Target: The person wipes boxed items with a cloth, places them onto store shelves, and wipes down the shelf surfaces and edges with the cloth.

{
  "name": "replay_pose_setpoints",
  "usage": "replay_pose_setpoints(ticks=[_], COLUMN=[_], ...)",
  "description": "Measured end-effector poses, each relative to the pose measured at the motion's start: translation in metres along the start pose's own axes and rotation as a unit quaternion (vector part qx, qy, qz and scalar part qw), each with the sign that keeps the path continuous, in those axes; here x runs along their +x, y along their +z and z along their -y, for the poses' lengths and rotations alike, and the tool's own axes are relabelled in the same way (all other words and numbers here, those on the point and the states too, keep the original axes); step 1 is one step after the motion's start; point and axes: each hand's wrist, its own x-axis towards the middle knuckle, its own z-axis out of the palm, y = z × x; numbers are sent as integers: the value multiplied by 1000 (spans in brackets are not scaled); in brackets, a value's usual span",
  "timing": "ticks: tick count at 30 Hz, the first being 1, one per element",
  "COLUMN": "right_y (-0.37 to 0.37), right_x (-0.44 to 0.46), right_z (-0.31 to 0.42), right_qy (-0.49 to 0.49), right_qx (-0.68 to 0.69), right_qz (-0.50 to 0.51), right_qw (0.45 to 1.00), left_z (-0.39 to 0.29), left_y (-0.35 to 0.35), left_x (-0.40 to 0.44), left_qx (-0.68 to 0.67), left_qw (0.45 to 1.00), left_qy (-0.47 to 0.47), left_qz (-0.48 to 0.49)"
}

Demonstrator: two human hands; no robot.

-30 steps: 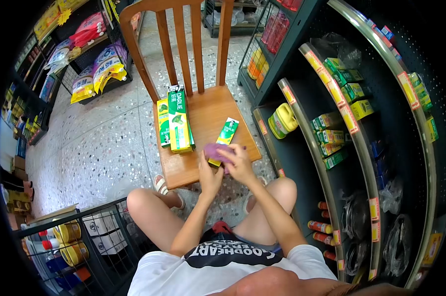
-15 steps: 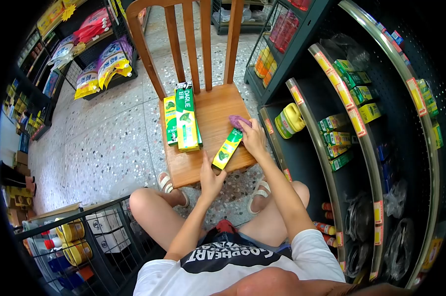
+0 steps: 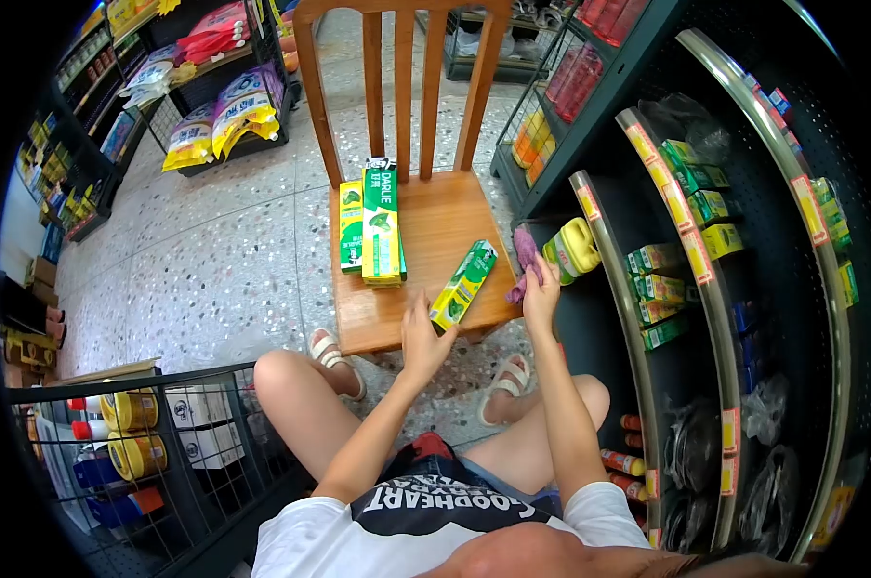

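Observation:
My left hand [image 3: 428,339] grips the near end of a green and yellow toothpaste box [image 3: 465,283], thumb on one side and fingers on the other. The box lies slanted over the right front part of the wooden chair seat [image 3: 434,226]. My right hand [image 3: 542,297] pinches a crumpled purple cloth [image 3: 525,260] just past the seat's right edge, apart from the box. At the seat's left side several more Darlie toothpaste boxes [image 3: 381,222] are stacked, partly covering one another.
Shelves with toothpaste boxes [image 3: 663,287] and price strips stand close on the right, a yellow jug [image 3: 572,249] at their near end. The chair back [image 3: 397,91] rises behind the seat. A wire rack [image 3: 204,433] with tubs is at lower left.
My right hand has moved off the toothpaste box to the right with the purple cloth. More of the box's face shows, still held by my left hand. The view has shifted slightly.

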Motion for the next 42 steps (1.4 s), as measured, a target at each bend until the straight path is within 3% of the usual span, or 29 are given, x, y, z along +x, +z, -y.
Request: replay_pose_setpoints(ticks=[3, 6, 8, 11, 15, 19, 25, 28, 32, 36, 42], right_y=[-7, 1, 17, 34, 39, 20, 7, 5, -6, -10, -5], right_x=[-21, -53, -75, -101, -99, -53, -18, -20, -25, -41, -65], right_z=[29, 62, 71, 89, 81, 47, 34, 25, 13, 23, 23], right_qy=[-42, -61, -181, -258, -261, -193, -171, -106, -68, -17, -89], right_qx=[23, 47, -20, -80, -123, -194, -264, -235, -114, -33, -64], right_qz=[20, 100, 161, 225, 207, 146, 128, 73, 15, 55, 23], right_qw=[999, 992, 970, 936, 935, 951, 941, 964, 991, 998, 994], left_z=[-3, 23, 23, 22, 27, 26, 31, 37, 44, 42, 39], left_y=[3, 9, 4, -8, -8, -13, -12, -17, -32, -37, -37], left_x=[-7, -11, -11, -5, -5, -6, -2, 1, 0, -4, -14], left_qx=[-3, -89, -117, -146, -128, -144, -105, -36, -28, -28, -20], left_qw=[1000, 996, 993, 989, 991, 986, 993, 998, 996, 990, 990], left_qy=[-10, -25, 7, 12, -3, -64, -36, 47, 86, 136, 139], left_qz=[-5, -6, -30, -24, -35, 50, 37, 15, 4, 16, 24])
